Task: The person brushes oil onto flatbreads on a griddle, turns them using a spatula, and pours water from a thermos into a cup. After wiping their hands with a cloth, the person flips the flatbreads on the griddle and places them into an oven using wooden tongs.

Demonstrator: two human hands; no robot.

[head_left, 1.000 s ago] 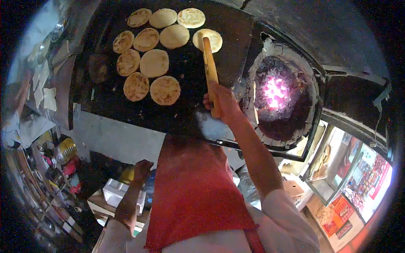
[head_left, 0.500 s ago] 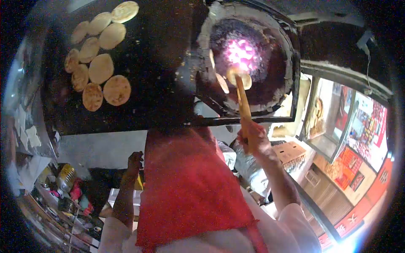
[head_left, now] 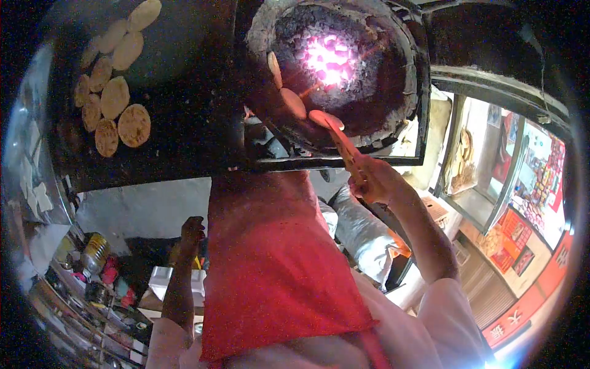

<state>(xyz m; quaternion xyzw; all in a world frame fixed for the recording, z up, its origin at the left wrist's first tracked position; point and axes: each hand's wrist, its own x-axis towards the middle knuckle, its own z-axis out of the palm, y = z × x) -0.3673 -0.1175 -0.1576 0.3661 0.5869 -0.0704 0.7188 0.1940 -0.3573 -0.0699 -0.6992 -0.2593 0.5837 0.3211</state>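
My right hand [head_left: 373, 180] grips a long flat wooden tool [head_left: 346, 144] that reaches over the round oven's near rim. Its tip meets a flatbread [head_left: 321, 118] on the oven's inner near wall, though I cannot tell whether it grips the bread or only touches it. To the left, an oval flatbread [head_left: 293, 103] and a narrow-looking flatbread [head_left: 274, 69] lean along the same wall. Glowing coals [head_left: 330, 58] burn in the oven's middle. My left hand [head_left: 193, 229] hangs low beside the red apron [head_left: 264, 258], fingers curled in, with nothing visible in them.
Several browned flatbreads [head_left: 134, 125] lie on the dark griddle [head_left: 184, 104] left of the oven. The oven's clay rim [head_left: 261, 27] sits inside a black metal frame [head_left: 344, 162]. A white box [head_left: 178, 283] stands low at left; a filled sack [head_left: 362, 227] rests below the frame.
My right hand has moved up slightly, and the tool tip has brought its flatbread from near the coals to the near wall. The view has shifted right; my left hand still hangs down.
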